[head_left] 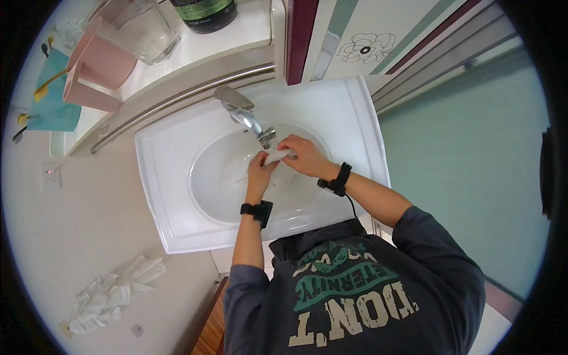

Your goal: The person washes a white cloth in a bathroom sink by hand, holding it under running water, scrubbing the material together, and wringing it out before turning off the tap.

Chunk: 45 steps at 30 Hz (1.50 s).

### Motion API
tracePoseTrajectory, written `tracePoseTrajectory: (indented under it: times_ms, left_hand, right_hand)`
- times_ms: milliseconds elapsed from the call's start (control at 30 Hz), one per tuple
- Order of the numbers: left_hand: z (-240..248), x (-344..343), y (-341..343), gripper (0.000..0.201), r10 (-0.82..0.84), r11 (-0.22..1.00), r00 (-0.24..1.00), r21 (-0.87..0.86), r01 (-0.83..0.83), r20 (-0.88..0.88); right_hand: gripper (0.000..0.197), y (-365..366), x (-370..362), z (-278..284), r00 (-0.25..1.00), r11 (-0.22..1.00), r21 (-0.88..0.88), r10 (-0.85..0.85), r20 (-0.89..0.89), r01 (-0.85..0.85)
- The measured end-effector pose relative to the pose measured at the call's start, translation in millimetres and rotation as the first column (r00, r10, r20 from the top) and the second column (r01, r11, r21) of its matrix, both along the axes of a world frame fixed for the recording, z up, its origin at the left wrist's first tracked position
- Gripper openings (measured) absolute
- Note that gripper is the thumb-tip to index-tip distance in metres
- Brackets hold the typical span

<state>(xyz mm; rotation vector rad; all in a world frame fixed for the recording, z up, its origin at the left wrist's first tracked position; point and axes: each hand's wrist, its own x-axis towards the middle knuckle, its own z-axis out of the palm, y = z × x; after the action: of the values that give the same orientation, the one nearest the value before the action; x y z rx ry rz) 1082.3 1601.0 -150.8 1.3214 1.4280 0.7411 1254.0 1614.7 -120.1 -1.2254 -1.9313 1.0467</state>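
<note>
Both my hands meet over the white washbasin (204, 183), just under the spout of a chrome faucet (247, 117). A small, soft white piece (276, 157), like a wet cloth, is bunched between them. My left hand (258, 176) pinches its near left end with bent fingers. My right hand (305, 157) grips the far right end, its fingers curled around it. The palms and part of the white piece are hidden. Water appears to lie or run in the bowl, but its flow is hard to make out.
Above the basin at left, a white shelf (177, 70) holds a pink cup (112, 62), a teal cup (56, 109) with toothbrushes, a clear glass (157, 44) and a dark jar (207, 15). A metal rail (189, 102) runs below. A white bag (112, 293) hangs lower left.
</note>
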Motion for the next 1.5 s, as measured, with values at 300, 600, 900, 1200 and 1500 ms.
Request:
tracePoseTrajectory:
  times_ms: [300,600,900,1200,1500]
  left_hand:
    - [124,-19,-24,0.006,0.260,0.934,0.948,0.200,-0.295,0.185]
    - [167,-33,-34,0.005,0.417,0.846,0.821,0.164,-0.508,0.390]
    - [155,-20,-29,0.018,0.313,0.943,0.895,0.011,-0.334,0.318]
    - [142,-93,-53,0.017,0.566,0.774,0.588,-0.127,-0.620,0.578]
    - [18,-120,-57,0.047,0.695,0.656,0.715,-0.474,-0.588,0.075]
  right_hand:
    - [0.046,11,2,-96,0.906,0.885,-0.386,0.361,0.222,-0.259]
    - [0.070,21,-46,-114,0.938,0.851,-0.423,0.347,0.005,-0.312]
    - [0.050,-1,-85,-117,0.945,0.932,-0.235,0.307,0.115,-0.275]
    - [0.032,33,-42,-91,1.000,0.952,-0.304,-0.029,0.008,0.030]
    - [0.019,43,2,-89,0.966,0.967,0.076,0.234,0.107,-0.243]
